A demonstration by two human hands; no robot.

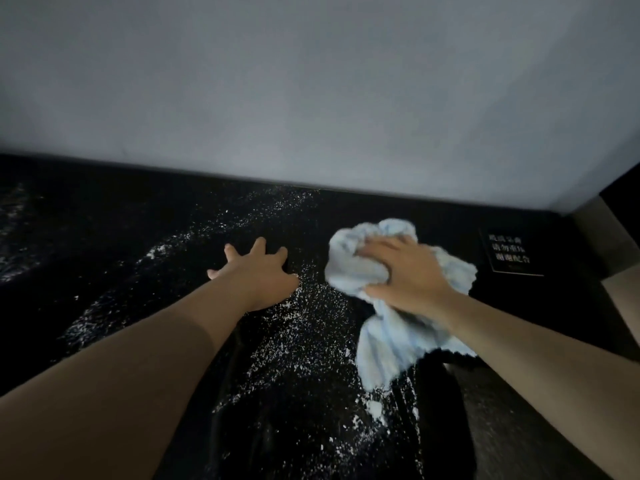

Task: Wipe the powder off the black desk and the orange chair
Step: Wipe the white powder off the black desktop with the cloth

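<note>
Two hands show: left hand (254, 275) and right hand (405, 271). One blue cloth (349, 268) and one black placard (509, 252) lie on one table (104, 237).

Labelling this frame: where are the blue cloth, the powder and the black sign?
blue cloth (391, 344): head view, lower fold.
powder (311, 306): head view, dense scatter beside the cloth.
black sign (509, 252): head view, printed face.

Dim light: the grey wall (311, 81) glows palest, my black desk (86, 237) swallows detail, the cloth (356, 265) blurs softly, and the view's edges bow.
</note>
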